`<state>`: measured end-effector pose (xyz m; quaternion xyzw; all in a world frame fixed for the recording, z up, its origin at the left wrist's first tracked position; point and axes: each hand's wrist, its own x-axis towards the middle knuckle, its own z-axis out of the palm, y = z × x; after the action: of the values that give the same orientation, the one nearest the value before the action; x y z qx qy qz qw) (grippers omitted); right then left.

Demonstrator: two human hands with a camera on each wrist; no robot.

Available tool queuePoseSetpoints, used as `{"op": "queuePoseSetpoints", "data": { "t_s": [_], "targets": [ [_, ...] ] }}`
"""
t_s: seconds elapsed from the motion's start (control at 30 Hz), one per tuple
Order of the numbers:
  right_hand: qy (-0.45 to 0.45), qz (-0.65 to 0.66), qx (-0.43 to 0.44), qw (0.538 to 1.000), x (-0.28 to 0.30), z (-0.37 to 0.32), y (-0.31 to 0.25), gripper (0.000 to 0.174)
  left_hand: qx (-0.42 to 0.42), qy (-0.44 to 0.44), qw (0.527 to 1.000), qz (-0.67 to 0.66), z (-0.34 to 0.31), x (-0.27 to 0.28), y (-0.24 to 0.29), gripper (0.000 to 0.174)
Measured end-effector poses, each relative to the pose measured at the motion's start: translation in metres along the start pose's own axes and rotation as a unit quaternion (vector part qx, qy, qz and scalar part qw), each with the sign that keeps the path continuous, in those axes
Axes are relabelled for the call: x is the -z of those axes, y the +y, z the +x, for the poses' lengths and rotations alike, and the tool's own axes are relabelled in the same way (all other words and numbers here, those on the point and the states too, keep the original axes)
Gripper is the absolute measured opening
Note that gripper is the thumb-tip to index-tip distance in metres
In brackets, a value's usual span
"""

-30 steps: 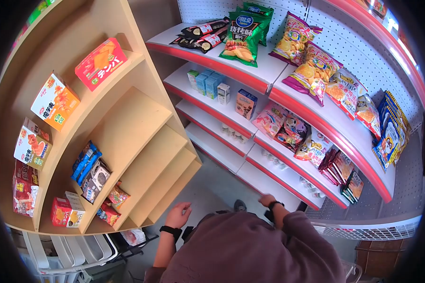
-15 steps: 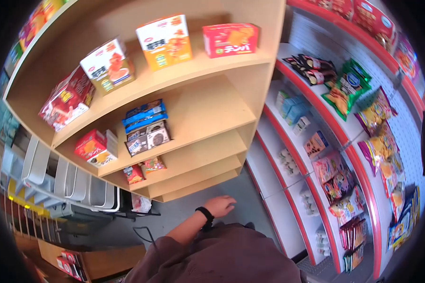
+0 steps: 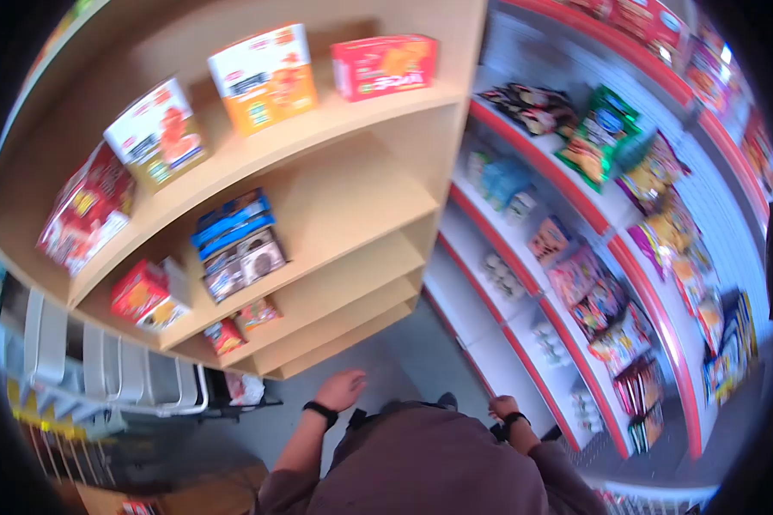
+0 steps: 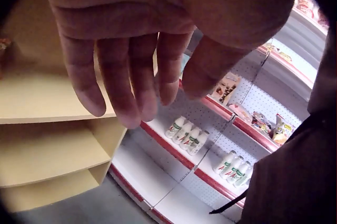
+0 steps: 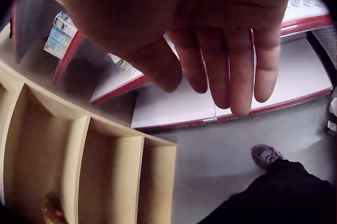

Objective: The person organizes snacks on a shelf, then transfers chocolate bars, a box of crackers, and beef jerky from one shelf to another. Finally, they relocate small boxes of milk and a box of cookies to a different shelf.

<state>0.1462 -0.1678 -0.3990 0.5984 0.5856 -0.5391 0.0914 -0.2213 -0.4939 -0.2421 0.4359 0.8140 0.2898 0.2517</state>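
Observation:
My left hand (image 3: 341, 389) hangs over the floor in front of the body, its fingers loosely extended and holding nothing. In the left wrist view its fingers (image 4: 138, 84) point down, with small white bottles (image 4: 188, 135) on a red-edged shelf beyond them. On the other side of the body my right hand (image 3: 503, 407) hangs low near the red-edged shelves, also empty. The right wrist view shows its fingers (image 5: 239, 71) relaxed above the floor, with a shoe (image 5: 266, 155) below. Neither hand touches any goods.
A wooden shelf unit (image 3: 386, 184) on the left bears snack boxes, among them a red box (image 3: 385, 67) and an orange-white box (image 3: 264, 79). White shelves with red edges (image 3: 653, 309) on the right hold a green chip bag (image 3: 599, 137) and other packets. Grey baskets (image 3: 129, 360) hang at lower left.
The head view has turned left, then slightly back right, so the wooden shelves fill more of it. The right hand left the view and is visible again. Both hands stay empty.

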Motion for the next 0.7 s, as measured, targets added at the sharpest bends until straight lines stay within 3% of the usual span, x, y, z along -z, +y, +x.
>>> {"op": "queuePoseSetpoints", "data": {
  "t_s": [0.03,0.13,0.23,0.27,0.3,0.37,0.47,0.53,0.6,0.7],
  "targets": [
    [-0.031,-0.064,0.002,0.997,-0.001,0.003,0.001,0.029,0.035,-0.009,0.999,-0.014,-0.008,0.006,-0.002,0.03],
    [-0.033,-0.067,-0.032,0.997,-0.003,0.003,0.002,0.033,0.063,0.005,0.998,-0.014,-0.021,0.003,-0.024,0.028],
    [0.058,-0.126,0.069,0.988,0.023,-0.001,-0.036,0.024,0.073,0.02,0.997,-0.013,-0.021,0.005,-0.016,0.027],
    [0.125,-0.203,0.192,0.952,0.033,0.042,-0.023,0.028,0.075,0.023,0.997,-0.009,-0.02,0.006,-0.011,0.027],
    [0.215,-0.154,0.229,0.937,0.045,0.04,-0.046,0.029,0.078,0.028,0.997,-0.005,-0.017,0.007,-0.008,0.027],
    [0.285,-0.117,0.268,0.913,0.082,0.031,-0.114,0.025,0.095,0.021,0.995,0.0,-0.009,0.005,0.002,0.026],
    [0.422,-0.108,0.389,0.812,0.137,0.028,-0.208,0.038,0.102,0.026,0.994,0.003,0.004,0.004,0.025,0.027],
    [0.457,-0.151,0.398,0.781,0.172,0.017,-0.268,0.055,0.094,0.041,0.995,-0.006,0.006,0.003,0.031,0.027],
    [0.5,-0.184,0.382,0.755,0.195,0.016,-0.312,0.06,0.083,0.066,0.994,-0.024,0.004,-0.001,0.031,0.027],
    [0.467,-0.24,0.422,0.739,0.224,0.037,-0.352,0.063,0.118,0.09,0.989,-0.011,-0.009,-0.001,0.042,0.028]
  ]
}}
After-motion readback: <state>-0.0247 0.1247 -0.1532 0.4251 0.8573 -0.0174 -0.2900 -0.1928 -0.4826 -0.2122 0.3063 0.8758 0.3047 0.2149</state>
